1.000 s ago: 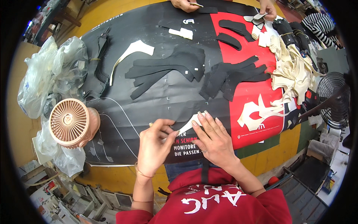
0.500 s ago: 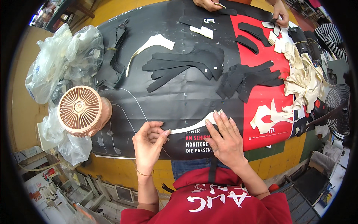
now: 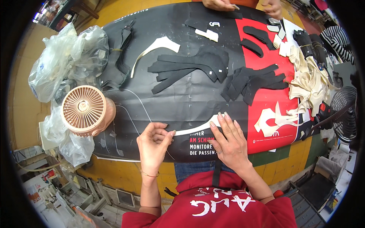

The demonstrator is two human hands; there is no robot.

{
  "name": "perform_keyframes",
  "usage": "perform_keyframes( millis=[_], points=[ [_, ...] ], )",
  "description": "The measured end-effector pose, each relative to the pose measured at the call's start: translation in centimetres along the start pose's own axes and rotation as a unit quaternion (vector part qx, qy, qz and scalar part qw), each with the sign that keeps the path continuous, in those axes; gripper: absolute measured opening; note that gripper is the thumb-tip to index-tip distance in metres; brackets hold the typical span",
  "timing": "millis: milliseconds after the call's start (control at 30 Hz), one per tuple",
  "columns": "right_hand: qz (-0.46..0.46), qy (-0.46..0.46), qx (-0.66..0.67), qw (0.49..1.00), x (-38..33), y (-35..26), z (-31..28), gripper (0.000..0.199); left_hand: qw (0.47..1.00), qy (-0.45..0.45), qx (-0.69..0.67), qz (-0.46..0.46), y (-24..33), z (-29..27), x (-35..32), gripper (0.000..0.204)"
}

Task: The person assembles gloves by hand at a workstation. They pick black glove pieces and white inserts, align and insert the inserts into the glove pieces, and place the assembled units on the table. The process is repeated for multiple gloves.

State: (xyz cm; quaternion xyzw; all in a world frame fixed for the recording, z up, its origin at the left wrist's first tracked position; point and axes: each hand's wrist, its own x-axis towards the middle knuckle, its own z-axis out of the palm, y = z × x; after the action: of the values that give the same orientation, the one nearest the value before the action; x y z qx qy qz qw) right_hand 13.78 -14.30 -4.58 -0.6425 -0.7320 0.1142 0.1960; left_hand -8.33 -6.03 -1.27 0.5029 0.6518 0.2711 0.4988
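A white curved fabric piece (image 3: 192, 129) lies on the table near its front edge, narrow at the left and wider at the right. Its narrow tip is pinched between the thumb and fingers of my left hand (image 3: 154, 142). My right hand (image 3: 232, 146) rests flat on its wide end, fingers stretched out, hiding part of it. Beyond my hands are overlapping black fabric pieces (image 3: 194, 62), with another black pile (image 3: 253, 80) to their right. A single cream curved piece (image 3: 157, 44) lies farther left.
A pink fan (image 3: 83, 110) and clear plastic bags (image 3: 68, 60) stand at the left. Cream pieces (image 3: 270, 122) lie on the red area, beside a cream heap (image 3: 310, 85). A black fan (image 3: 344, 110) is at the right. Another person's hands (image 3: 218, 4) work at the far edge.
The other person's hand at the far right has drawn back from the small pieces there. My hands and the white piece hold nearly the same position; the view has shifted slightly.
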Motion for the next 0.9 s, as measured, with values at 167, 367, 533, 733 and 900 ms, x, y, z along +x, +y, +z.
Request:
perform_keyframes(
  millis=[167, 367, 533, 733, 900],
  points=[
    [-0.006, 0.006, -0.010, 1.000, 0.0, 0.0, 0.0, 0.046, 0.986, 0.076, 0.125, 0.082, -0.7, -0.5, -0.5, 0.025],
    [-0.006, -0.001, -0.007, 1.000, 0.1, 0.0, -0.1, 0.047, 0.980, 0.120, 0.140, 0.074, -2.3, -2.7, -1.5, 0.017],
    [-0.012, -0.008, -0.007, 1.000, 0.9, -1.5, 0.4, 0.054, 0.939, 0.199, 0.202, 0.193, -2.0, -2.4, -3.3, 0.014],
    [-0.055, -0.034, 0.051, 0.997, 4.8, -7.9, 4.7, 0.062, 0.901, 0.180, 0.171, 0.357, -0.6, -0.2, -4.8, 0.025],
    [-0.100, 0.086, 0.116, 0.984, 8.3, -6.9, 4.3, 0.051, 0.922, 0.105, 0.163, 0.334, -1.8, 0.3, -2.4, 0.039]
  ],
)
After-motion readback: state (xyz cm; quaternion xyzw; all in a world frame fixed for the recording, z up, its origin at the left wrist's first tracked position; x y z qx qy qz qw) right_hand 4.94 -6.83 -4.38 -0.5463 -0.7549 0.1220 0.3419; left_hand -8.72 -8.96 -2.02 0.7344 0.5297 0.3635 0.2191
